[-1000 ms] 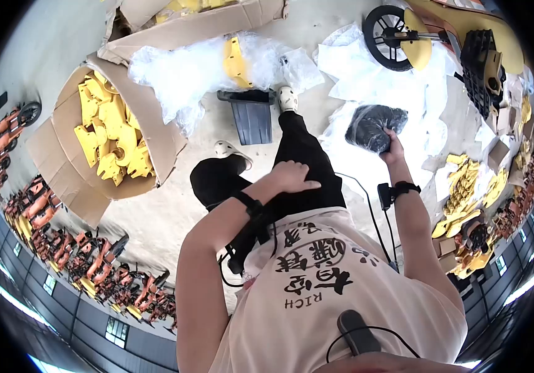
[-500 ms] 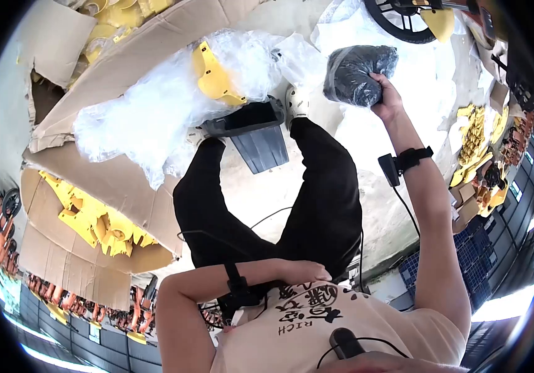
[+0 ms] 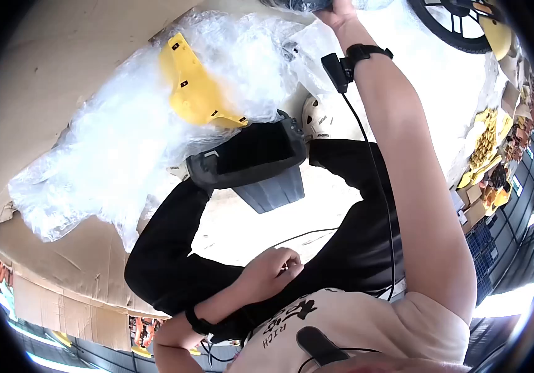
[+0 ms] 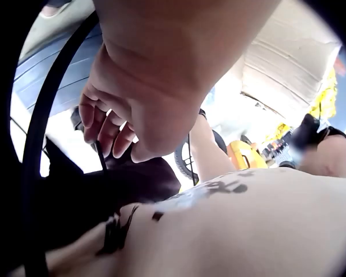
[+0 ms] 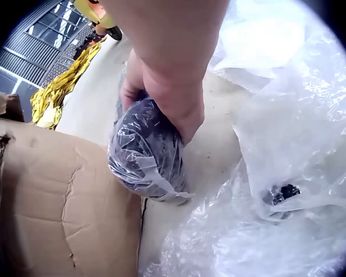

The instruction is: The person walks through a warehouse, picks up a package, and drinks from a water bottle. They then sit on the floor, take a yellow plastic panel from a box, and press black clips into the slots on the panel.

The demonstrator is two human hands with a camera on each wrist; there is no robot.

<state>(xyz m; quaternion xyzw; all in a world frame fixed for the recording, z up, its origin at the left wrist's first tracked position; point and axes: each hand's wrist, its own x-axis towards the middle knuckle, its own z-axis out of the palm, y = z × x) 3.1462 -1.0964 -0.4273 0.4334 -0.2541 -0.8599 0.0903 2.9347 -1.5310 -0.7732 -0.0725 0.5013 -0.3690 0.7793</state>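
My right hand (image 3: 340,13) grips a dark bundle wrapped in clear plastic (image 3: 301,5) at the top edge of the head view. In the right wrist view that hand (image 5: 172,95) holds the bundle (image 5: 145,151) from above, beside a cardboard box and plastic sheeting. My left hand (image 3: 270,272) hangs over the lap with loosely curled fingers and holds nothing; the left wrist view shows this hand (image 4: 144,109) empty too. A yellow part (image 3: 195,87) lies on crumpled clear plastic (image 3: 108,149), behind a grey bin (image 3: 269,189) between the legs.
Large cardboard (image 3: 55,74) spreads along the left. At the upper right is a black wheel (image 3: 425,28) with a yellow part. Yellow pieces (image 3: 483,146) are piled at the far right. A cable hangs from the right wrist camera.
My right hand has carried the bundle forward and left to the view's top edge. The bin, plastic and yellow part appear larger and nearer. My left hand has shifted slightly away from the belly.
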